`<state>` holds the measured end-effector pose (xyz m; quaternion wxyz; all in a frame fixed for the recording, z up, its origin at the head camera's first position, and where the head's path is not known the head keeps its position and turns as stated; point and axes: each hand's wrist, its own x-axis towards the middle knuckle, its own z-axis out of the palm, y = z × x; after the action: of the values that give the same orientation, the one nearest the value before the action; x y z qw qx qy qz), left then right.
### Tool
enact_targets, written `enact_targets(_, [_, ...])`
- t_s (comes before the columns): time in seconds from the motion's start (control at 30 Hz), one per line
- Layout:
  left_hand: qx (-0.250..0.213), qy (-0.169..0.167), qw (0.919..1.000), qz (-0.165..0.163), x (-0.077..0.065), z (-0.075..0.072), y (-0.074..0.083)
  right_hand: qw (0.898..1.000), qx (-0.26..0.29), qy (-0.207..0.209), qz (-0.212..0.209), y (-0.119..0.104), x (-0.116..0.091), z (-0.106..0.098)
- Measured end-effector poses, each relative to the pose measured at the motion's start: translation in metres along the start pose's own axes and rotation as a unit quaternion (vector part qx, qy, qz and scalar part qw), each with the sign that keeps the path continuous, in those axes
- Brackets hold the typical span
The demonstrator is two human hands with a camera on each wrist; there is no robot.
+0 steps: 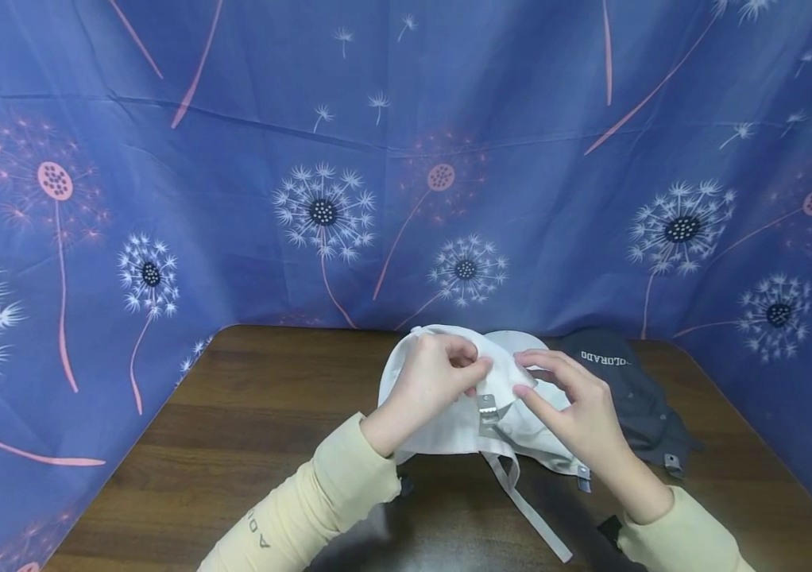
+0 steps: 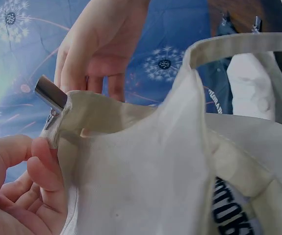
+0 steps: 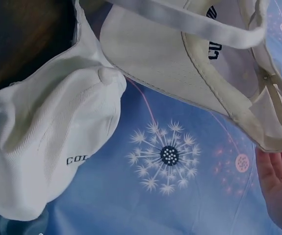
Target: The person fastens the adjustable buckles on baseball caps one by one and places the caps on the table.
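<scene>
A white baseball cap (image 1: 442, 433) is held up above the table, its inside lettering partly showing in both wrist views. My left hand (image 1: 431, 377) pinches the cap's back edge beside a metal buckle (image 2: 51, 93). On the other side of that edge is my right hand (image 1: 578, 401), with thumb and fingers around the fabric; the left wrist view hides its fingertips behind the cap. A loose white strap (image 1: 523, 500) dangles from the cap toward the table. Close behind, a second white cap (image 3: 57, 142) with small dark letters lies on the table.
A dark grey cap (image 1: 606, 381) with white lettering lies at the right, beside the second white cap. The brown wooden table (image 1: 234, 405) ends at a blue dandelion-print cloth (image 1: 256, 119) at the back and sides. Something small and black (image 1: 609, 528) shows near the right sleeve.
</scene>
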<state>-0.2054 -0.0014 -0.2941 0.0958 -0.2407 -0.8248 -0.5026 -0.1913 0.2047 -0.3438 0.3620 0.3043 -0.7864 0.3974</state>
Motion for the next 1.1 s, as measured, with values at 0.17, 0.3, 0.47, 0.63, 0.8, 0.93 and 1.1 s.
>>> enact_targets(0.17, [0.0,-0.008,1.0,0.003,0.004,-0.007,0.004,0.998,-0.011,0.016,-0.067,-0.001,0.001,0.001])
enact_targets(0.3, [0.003,-0.023,0.9996,-0.018,0.006,-0.011,0.007,0.991,0.004,0.034,-0.126,-0.008,0.006,0.004])
enact_targets(0.47, [-0.004,-0.038,0.9982,-0.046,0.012,-0.019,0.012,0.978,0.004,0.059,-0.201,-0.028,0.018,0.008])
enact_targets(0.63, [-0.02,-0.051,0.9966,-0.062,0.017,-0.025,0.015,0.965,-0.006,0.075,-0.252,-0.033,0.026,0.013])
enact_targets(0.8, [-0.031,-0.065,0.9943,-0.078,0.021,-0.029,0.017,0.954,-0.012,0.072,-0.29,-0.034,0.032,0.017])
enact_targets(0.93, [-0.039,-0.067,0.9929,-0.091,0.023,-0.03,0.018,0.946,-0.018,0.075,-0.315,-0.035,0.037,0.019])
enact_targets(1.1, [-0.041,-0.065,0.9925,-0.095,0.021,-0.032,0.019,0.93,-0.009,0.092,-0.355,-0.04,0.043,0.021])
